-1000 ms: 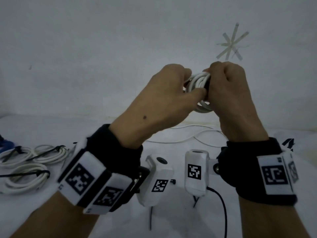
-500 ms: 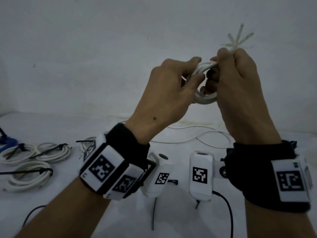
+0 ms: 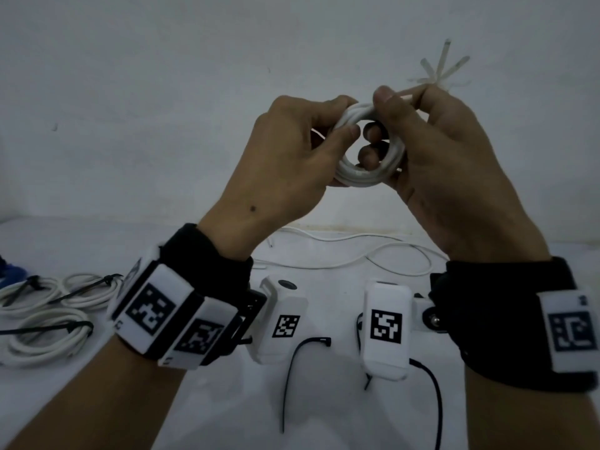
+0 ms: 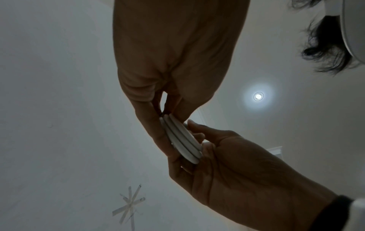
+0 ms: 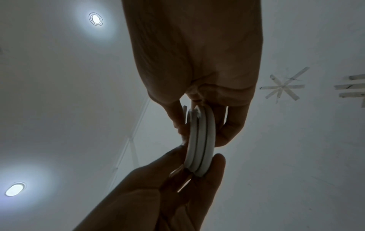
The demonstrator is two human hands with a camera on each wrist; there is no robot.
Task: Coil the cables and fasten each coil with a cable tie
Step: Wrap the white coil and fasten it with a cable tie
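I hold a small white cable coil (image 3: 370, 177) up in front of the wall with both hands. My left hand (image 3: 344, 120) grips the coil's left side between thumb and fingers. My right hand (image 3: 399, 99) pinches a strand at the coil's top, and its lower fingers are curled through the hole. The left wrist view shows the coil (image 4: 181, 139) edge-on between both hands. In the right wrist view the coil (image 5: 201, 140) runs from my right hand (image 5: 199, 118) down to the left fingers. A loose black cable tie (image 3: 302, 352) lies on the table below.
Three white coils bound with black ties (image 3: 42, 313) lie at the table's left. A loose white cable (image 3: 357, 254) snakes along the table's back by the wall. A thin black wire (image 3: 431, 394) hangs under the right wrist camera. Tape strips form a star (image 3: 438, 76) on the wall.
The coil has turned so that its hole faces me. My right fingers have gone through the hole and its thumb and forefinger have shifted to the top strand. The head view has tilted.
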